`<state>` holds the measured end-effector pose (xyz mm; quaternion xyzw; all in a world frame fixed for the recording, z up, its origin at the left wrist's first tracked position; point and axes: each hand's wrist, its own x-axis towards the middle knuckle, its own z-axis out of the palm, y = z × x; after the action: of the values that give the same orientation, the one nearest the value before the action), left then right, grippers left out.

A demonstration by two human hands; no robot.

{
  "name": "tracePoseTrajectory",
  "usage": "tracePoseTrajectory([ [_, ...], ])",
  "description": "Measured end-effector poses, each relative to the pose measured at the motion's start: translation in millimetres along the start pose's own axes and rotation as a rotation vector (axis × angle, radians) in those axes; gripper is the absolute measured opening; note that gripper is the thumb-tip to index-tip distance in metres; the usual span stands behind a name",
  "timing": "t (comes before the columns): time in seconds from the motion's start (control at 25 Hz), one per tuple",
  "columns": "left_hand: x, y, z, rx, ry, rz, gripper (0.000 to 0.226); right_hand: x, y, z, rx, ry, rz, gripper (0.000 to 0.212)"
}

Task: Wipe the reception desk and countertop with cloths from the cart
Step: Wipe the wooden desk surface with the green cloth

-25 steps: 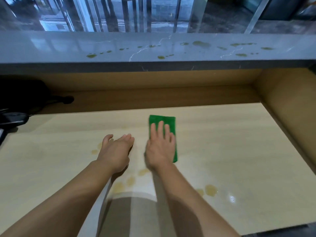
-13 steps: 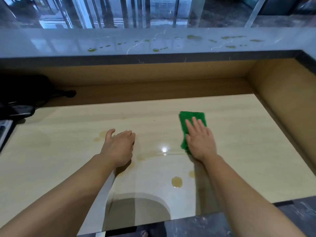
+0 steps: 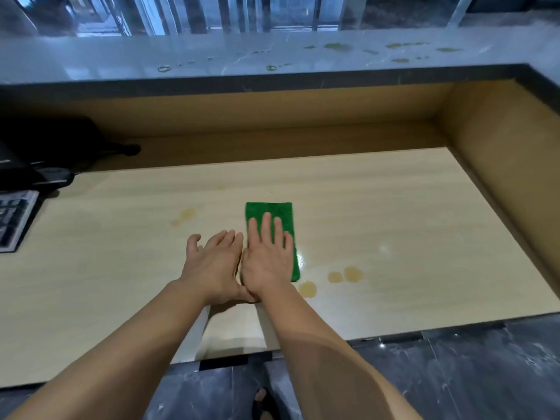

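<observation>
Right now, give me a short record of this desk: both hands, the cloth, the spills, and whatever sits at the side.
right hand: flat on the green cloth, fingers straight, pressing it onto the desk
left hand: open beside the right hand, holding nothing
green cloth: folded rectangle, near half under the right hand
amber spots: three on the desk, right of the cloth's near end
fainter spots: two, left of the cloth
countertop: grey ledge above, greenish drops unwiped
keyboard: far left edge, black equipment behind it

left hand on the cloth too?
No, only the right hand presses the cloth; the left hand is beside it, over bare desk.
</observation>
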<state>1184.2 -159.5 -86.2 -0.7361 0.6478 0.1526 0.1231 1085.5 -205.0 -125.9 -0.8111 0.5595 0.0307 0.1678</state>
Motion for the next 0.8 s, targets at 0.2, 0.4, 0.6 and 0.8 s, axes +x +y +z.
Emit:
tracePoseTrajectory([
  [0.2, -12.0, 19.8, 2.7, 0.064, -0.015, -0.03, 0.125, -9.8, 70.0, -19.9, -0.139, -0.004, -0.184, 0.063],
  [0.4, -27.6, 36.4, 8.8, 0.12, -0.023, -0.027, 0.123, -27.6, 203.8, -51.9, -0.091, 0.031, 0.125, 0.059],
  [0.6, -46.4, 47.1, 19.5, 0.084, 0.069, 0.011, 0.103, -34.1, 194.8, -54.4, 0.059, 0.034, 0.345, 0.06],
  [0.8, -49.2, 51.6, 21.7, 0.076, 0.068, -0.006, 0.098, -64.4, 62.9, -13.0, 0.1, 0.002, 0.135, 0.064],
])
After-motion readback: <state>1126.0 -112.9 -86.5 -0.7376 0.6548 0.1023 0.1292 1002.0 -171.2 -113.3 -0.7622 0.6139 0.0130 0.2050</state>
